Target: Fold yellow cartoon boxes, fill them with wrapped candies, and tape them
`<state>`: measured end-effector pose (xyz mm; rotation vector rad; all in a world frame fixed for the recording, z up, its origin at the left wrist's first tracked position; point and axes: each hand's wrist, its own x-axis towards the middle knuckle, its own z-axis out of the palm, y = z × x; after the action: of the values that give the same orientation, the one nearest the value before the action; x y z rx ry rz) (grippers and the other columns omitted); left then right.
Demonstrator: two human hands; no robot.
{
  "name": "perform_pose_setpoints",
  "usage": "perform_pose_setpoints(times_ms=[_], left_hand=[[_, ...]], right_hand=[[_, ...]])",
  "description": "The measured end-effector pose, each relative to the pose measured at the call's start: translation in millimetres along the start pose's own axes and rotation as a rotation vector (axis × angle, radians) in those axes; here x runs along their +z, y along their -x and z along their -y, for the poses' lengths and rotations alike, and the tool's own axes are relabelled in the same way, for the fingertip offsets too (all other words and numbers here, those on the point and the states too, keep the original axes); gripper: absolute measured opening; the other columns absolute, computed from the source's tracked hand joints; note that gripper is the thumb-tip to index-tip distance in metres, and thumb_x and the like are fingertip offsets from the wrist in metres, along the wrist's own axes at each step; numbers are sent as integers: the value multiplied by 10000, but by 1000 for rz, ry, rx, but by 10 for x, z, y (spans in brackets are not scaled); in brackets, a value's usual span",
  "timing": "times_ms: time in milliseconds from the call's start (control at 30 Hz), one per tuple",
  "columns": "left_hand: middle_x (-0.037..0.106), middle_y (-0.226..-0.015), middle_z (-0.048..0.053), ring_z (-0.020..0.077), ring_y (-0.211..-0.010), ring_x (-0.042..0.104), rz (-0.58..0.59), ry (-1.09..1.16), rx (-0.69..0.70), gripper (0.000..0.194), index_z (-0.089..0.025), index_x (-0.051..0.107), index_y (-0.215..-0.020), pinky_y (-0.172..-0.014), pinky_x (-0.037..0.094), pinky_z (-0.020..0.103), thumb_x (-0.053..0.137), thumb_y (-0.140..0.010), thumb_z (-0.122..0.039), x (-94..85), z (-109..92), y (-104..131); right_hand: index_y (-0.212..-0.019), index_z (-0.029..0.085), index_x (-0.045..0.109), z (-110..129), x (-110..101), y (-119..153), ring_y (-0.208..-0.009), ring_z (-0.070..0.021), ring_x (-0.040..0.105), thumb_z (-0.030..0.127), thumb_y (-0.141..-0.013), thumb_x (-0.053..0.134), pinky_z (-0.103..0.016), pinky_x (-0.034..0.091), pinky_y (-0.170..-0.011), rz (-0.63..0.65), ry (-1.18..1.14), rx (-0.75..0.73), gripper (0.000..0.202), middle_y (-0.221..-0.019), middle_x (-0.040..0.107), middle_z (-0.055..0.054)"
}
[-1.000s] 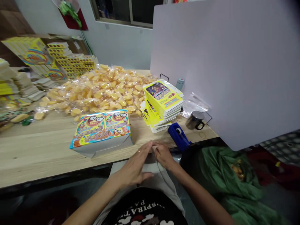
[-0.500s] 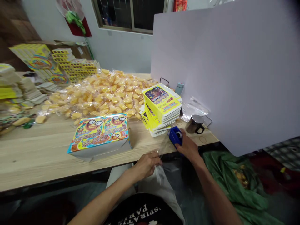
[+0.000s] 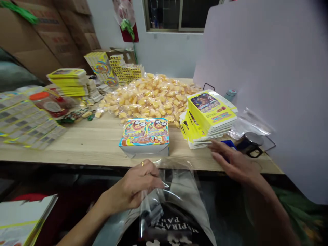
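My left hand (image 3: 138, 186) pinches a clear plastic bag (image 3: 153, 210), which hangs over my lap below the table edge. My right hand (image 3: 237, 162) is open with its fingers stretched out, holding nothing. Partly behind those fingers sits a blue tape dispenser (image 3: 229, 144); whether they touch it I cannot tell. A bright display box (image 3: 145, 145) with cartoon faces stands on the table just beyond my left hand. Left of the dispenser is a leaning stack of yellow printed flat cartons (image 3: 212, 114).
A heap of wrapped yellow pieces (image 3: 153, 99) covers the middle of the table (image 3: 87, 143). A metal mug (image 3: 251, 143) and clear bags (image 3: 252, 123) lie at right, beside a pale panel (image 3: 266, 68). Yellow boxes (image 3: 28, 118) and a red-lidded jar (image 3: 47, 102) stand at left.
My right hand has come off the tape dispenser and opened. My left hand has lifted the clear bag, which is now spread more widely. The view has swung left.
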<state>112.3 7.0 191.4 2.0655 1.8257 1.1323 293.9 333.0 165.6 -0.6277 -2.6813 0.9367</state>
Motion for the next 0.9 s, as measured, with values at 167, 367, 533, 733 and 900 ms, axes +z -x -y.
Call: perform_pose_setpoints(times_ms=[167,367,533,733,900], left_hand=[[619,-906,78,191,-883,611,-58,-43,100,268,-180,694,-1071,-1003,492,454,440,-990,-158,-70,-363,145],[622,-698,-27,121,-677,595,-280,-74,5,138,-272,702,-949,-985,541,294,604,-931,-177,-171,-802,296],[659,-768,15,164,-751,594,-81,-295,129,194,-209,699,-1045,-1065,508,368,532,-948,-188,-152,-584,424],[648,-910,64,220,-973,610,91,-469,7,260,-168,643,-1099,-1154,424,448,546,-874,-82,285,88,630],[669,-977,72,240,-1089,594,169,-424,117,163,-177,660,-1047,-1212,368,434,610,-894,-203,504,111,487]], right_hand=[[-1575,198,323,346,569,-271,-1353,-298,529,538,-870,647,-481,466,-1087,374,-389,37,846,-1520,493,-180],[-1438,237,538,659,1077,-232,-920,-270,709,677,-881,567,-410,571,-781,873,-772,172,711,-1041,748,-110],[-1282,223,658,722,815,-269,-526,-167,584,766,-802,552,-271,445,-487,1081,-1099,172,733,-710,668,-46],[-1521,209,415,686,664,-556,-1152,-316,658,749,-884,394,-454,537,-896,982,-703,85,835,-1336,640,-183],[-1568,248,348,954,758,-492,-1474,-299,346,418,-882,576,-506,338,-1153,844,-341,-422,743,-1625,352,-102]])
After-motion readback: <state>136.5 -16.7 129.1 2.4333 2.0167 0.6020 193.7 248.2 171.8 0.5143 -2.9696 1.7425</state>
